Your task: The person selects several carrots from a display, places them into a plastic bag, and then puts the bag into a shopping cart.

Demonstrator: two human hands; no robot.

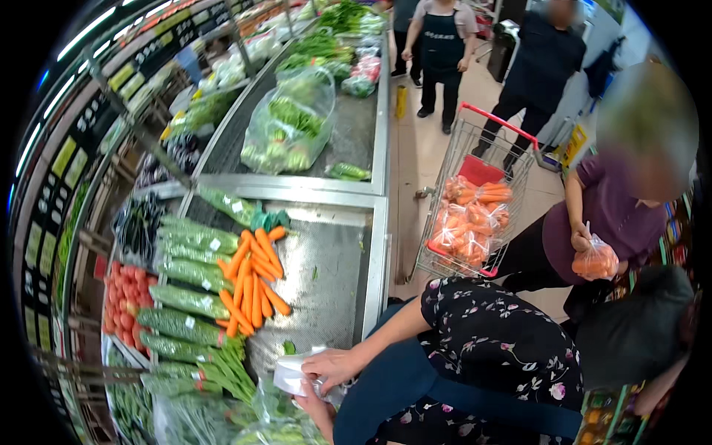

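Note:
My right hand (331,367) reaches in from the right, its fingers closed on a white, glossy, plastic-like sheet (288,374). Just below it, my left hand (314,402) grips the lower side of the same sheet; part of that hand is hidden. The sheet's exact kind is unclear. Both hands are over the near edge of a metal display counter (334,267). Bagged leafy greens (278,423) lie beside them, and a loose leaf (288,347) is just beyond. Further off, loose carrots (252,285) are piled against a row of wrapped cucumbers (191,274).
Tomatoes (126,304) and bundled greens (230,371) are on the left. A bag of greens (289,122) lies in the far compartment. Right of the counter stands a shopping cart (475,185) with bagged carrots. A person in purple (601,215) holds another carrot bag; others stand behind.

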